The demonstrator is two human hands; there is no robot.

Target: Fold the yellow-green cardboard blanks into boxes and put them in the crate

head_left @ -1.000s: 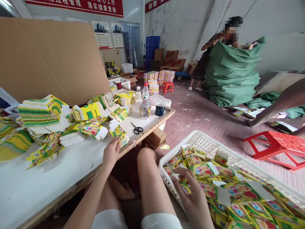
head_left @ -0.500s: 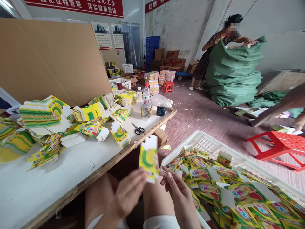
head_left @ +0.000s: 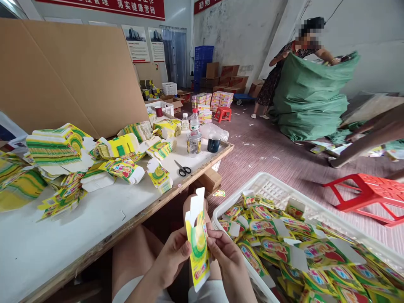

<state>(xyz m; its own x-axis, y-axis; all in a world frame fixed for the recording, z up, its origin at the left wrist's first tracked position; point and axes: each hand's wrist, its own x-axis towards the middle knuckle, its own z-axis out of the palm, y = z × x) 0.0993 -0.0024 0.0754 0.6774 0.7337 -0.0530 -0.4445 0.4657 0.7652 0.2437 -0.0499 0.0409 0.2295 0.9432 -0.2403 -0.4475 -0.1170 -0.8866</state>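
Observation:
Between my two hands, above my lap, is a small yellow and green printed carton (head_left: 198, 246). Its white end flap stands up at the top, and the body looks partly opened out. My left hand (head_left: 172, 257) grips the carton's left side, with the thumb near its edge. Fingers of my right hand (head_left: 226, 252) pinch its right edge. To my right, a white plastic basket (head_left: 220, 209) holds many similar cartons (head_left: 273, 250). On the table to my left lie stacks of flat cartons (head_left: 57, 147) and a small bundle of them (head_left: 160, 174) by the edge.
Black scissors (head_left: 183, 169), a clear jar (head_left: 193, 143), a water bottle (head_left: 195, 122) and a dark mug (head_left: 213, 144) stand or lie on the white table (head_left: 104, 227). A red stool (head_left: 375, 195) is beyond the basket. Another person (head_left: 277, 69) leans over a green sack (head_left: 311, 99).
The carton has turned more edge-on and dropped slightly, and its body has opened. My right hand has moved in and now grips its edge. The other person's arm reaches farther into the sack.

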